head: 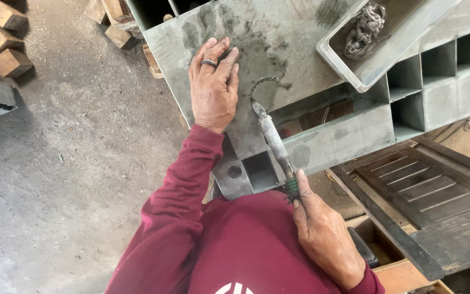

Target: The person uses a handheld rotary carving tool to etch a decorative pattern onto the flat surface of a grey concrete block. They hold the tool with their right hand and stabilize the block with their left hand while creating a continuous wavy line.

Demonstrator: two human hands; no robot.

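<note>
My left hand [214,84], with a ring on one finger, lies flat and palm down on a grey metal sheet [278,38], fingers together. My right hand [322,231] grips the green-wrapped handle end of a long pair of pliers [273,139]. The pliers' tip pinches one end of a short curved piece of twisted wire [261,83] that rests on the sheet, just right of my left hand. Both arms wear dark red sleeves.
A grey plastic tray [371,73] holding a tangle of wire [363,27] sits on the sheet's right. Beyond is a grey compartmented rack [436,90]. A dark wooden louvred panel [425,201] lies lower right. Wooden blocks [4,38] rest on the concrete floor [72,163].
</note>
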